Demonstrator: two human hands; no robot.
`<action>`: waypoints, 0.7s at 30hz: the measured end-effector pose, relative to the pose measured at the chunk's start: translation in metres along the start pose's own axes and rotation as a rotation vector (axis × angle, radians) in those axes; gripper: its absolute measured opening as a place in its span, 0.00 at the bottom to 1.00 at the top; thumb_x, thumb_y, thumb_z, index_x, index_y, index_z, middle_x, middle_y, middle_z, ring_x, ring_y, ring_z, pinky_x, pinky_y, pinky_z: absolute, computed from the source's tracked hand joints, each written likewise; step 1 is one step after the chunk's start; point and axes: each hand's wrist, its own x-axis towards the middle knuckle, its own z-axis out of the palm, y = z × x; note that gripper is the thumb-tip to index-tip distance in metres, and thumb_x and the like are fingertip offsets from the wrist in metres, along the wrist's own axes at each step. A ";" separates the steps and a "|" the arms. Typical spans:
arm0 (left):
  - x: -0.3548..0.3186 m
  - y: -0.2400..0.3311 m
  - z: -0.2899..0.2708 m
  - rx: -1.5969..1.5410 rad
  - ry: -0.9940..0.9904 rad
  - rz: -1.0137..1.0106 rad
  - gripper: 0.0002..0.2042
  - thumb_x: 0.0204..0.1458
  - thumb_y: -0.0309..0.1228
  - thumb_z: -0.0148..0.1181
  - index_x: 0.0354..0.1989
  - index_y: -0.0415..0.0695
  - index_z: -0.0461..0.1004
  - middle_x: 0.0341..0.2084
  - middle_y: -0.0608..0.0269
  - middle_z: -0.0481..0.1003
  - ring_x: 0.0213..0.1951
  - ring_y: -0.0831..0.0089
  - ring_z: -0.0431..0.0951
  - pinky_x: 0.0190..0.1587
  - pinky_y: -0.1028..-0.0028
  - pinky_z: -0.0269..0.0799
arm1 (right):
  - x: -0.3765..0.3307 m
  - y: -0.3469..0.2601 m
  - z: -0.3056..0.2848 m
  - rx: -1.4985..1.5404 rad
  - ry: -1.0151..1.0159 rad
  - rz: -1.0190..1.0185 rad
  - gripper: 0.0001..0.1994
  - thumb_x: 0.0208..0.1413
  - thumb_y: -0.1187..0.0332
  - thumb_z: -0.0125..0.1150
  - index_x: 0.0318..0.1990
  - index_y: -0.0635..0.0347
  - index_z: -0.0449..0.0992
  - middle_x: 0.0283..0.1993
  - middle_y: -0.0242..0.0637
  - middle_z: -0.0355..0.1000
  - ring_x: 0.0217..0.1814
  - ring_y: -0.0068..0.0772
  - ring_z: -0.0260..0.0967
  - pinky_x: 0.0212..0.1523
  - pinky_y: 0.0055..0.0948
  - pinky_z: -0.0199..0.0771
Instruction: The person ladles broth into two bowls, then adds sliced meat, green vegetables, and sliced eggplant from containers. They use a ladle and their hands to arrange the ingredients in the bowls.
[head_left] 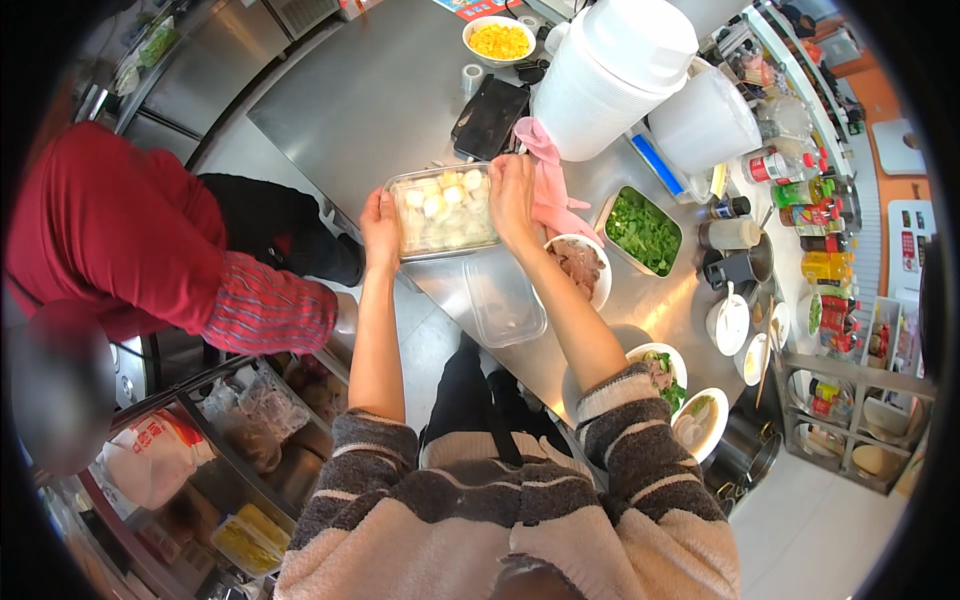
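Between my two hands is a clear rectangular food container (450, 253), filled with pale, whitish chunks (438, 205) whose kind I cannot make out. My left hand (380, 230) grips its left side, fingers round the wall. At the right side, my right hand (513, 195) is closed on the far corner. The container is at the edge of the steel table, and whether it rests there or is lifted I cannot tell. Just below it lies a clear plastic lid or shallow tub (505, 305). A bowl of sliced meat (578, 265) sits under my right forearm, partly hidden.
A steel tray of chopped greens (645, 232), a pink cloth (545, 165) and stacked white tubs (600, 90) stand on the steel table (350, 90). A bowl of yellow corn (499, 42) is farther back. On the left a person in red (120, 230) stands beside open drawers (230, 430).
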 end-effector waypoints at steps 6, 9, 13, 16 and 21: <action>-0.006 0.009 -0.004 -0.161 0.024 -0.078 0.19 0.65 0.38 0.45 0.55 0.37 0.68 0.45 0.63 0.74 0.45 0.76 0.73 0.49 0.76 0.68 | 0.002 -0.021 -0.011 0.159 -0.023 -0.079 0.06 0.57 0.73 0.55 0.38 0.63 0.66 0.37 0.41 0.64 0.39 0.37 0.63 0.42 0.34 0.64; -0.001 0.013 -0.019 -0.509 -0.114 -0.217 0.21 0.64 0.41 0.47 0.56 0.37 0.67 0.46 0.62 0.74 0.46 0.76 0.73 0.50 0.76 0.68 | -0.011 -0.037 -0.027 0.468 -0.073 0.003 0.07 0.58 0.73 0.55 0.39 0.63 0.64 0.36 0.39 0.64 0.37 0.33 0.64 0.40 0.30 0.65; 0.013 0.009 -0.032 0.013 -0.169 -0.186 0.25 0.63 0.48 0.43 0.51 0.36 0.72 0.43 0.61 0.77 0.42 0.69 0.76 0.48 0.69 0.70 | -0.052 -0.070 -0.070 0.566 -0.161 -0.116 0.08 0.56 0.74 0.58 0.40 0.62 0.65 0.35 0.39 0.66 0.33 0.30 0.63 0.36 0.27 0.66; 0.019 0.008 -0.032 0.603 -0.190 0.016 0.27 0.62 0.49 0.39 0.41 0.34 0.76 0.35 0.47 0.79 0.39 0.51 0.78 0.45 0.59 0.70 | -0.082 -0.087 -0.114 0.480 -0.131 -0.273 0.09 0.55 0.76 0.58 0.40 0.61 0.65 0.35 0.40 0.67 0.33 0.32 0.64 0.37 0.28 0.66; 0.016 0.019 -0.024 1.065 -0.117 0.190 0.24 0.60 0.42 0.41 0.33 0.31 0.76 0.32 0.33 0.74 0.39 0.38 0.74 0.44 0.53 0.69 | -0.085 -0.061 -0.186 0.331 0.089 -0.282 0.09 0.53 0.77 0.59 0.39 0.60 0.65 0.35 0.41 0.67 0.35 0.38 0.65 0.41 0.34 0.66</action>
